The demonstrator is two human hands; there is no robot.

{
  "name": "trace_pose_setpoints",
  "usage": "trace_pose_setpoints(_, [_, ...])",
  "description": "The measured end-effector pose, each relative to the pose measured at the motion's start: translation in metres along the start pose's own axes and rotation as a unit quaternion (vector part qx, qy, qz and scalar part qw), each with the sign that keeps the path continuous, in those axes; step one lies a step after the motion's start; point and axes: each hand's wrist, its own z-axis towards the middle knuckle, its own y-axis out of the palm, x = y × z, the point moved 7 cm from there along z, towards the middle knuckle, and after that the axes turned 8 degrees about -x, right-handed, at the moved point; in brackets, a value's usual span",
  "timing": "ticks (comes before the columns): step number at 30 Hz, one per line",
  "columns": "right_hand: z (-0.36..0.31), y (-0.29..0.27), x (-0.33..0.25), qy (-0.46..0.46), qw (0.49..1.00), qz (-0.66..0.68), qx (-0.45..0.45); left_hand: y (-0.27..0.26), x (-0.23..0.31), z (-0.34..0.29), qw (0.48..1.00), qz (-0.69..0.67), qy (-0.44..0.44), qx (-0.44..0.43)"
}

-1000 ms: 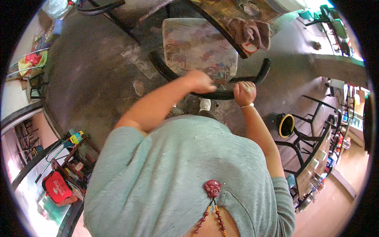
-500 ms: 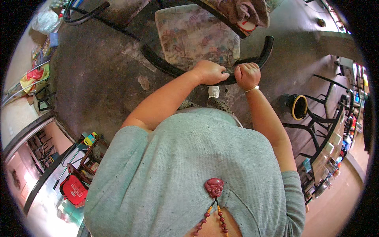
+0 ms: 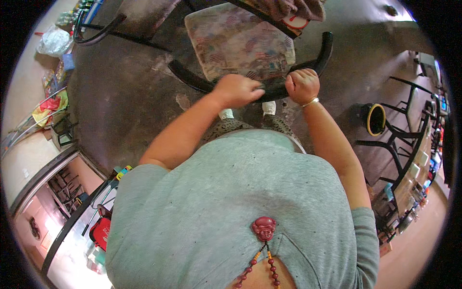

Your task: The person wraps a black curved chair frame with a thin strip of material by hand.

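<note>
A chair with a patterned seat cushion (image 3: 240, 45) stands in front of me. Its curved black rail (image 3: 185, 77) bends round on my side of the seat. My left hand (image 3: 237, 90) lies over the middle of the rail, fingers curled and slightly blurred. Whether something small is also under those fingers is hidden. Farther right, my right hand (image 3: 303, 86) is closed in a fist round the same rail, knuckles up. A short stretch of rail shows between the two hands.
A dark table edge with a brown cloth (image 3: 303, 8) overhangs the seat's far side. To the right are a black bucket with a yellow rim (image 3: 376, 120) and black chair frames (image 3: 394, 144). A red bag (image 3: 100, 233) sits low left. My white shoes (image 3: 269, 107) are below the rail.
My left hand has slid left along the rail, widening the gap between my hands. My right hand keeps its place on the rail. A second white shoe has come into view.
</note>
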Motion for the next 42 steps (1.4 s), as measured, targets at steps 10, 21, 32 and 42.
trace_pose_setpoints(10, [0.002,0.000,0.000,-0.008,1.000,0.000,0.020,-0.061,-0.121,-0.073,0.961,0.140,0.090,0.220])
trace_pose_setpoints(21, [-0.002,0.003,0.003,0.014,1.000,0.009,-0.013,-0.006,-0.010,-0.047,0.954,0.077,0.039,0.287])
trace_pose_setpoints(32, [-0.001,0.007,-0.001,-0.011,0.999,-0.039,-0.026,-0.047,-0.119,-0.088,0.908,0.090,0.073,0.402])
trace_pose_setpoints(42, [-0.005,0.014,0.002,-0.020,0.998,-0.038,-0.035,-0.013,-0.040,-0.059,0.935,0.013,0.061,0.350])
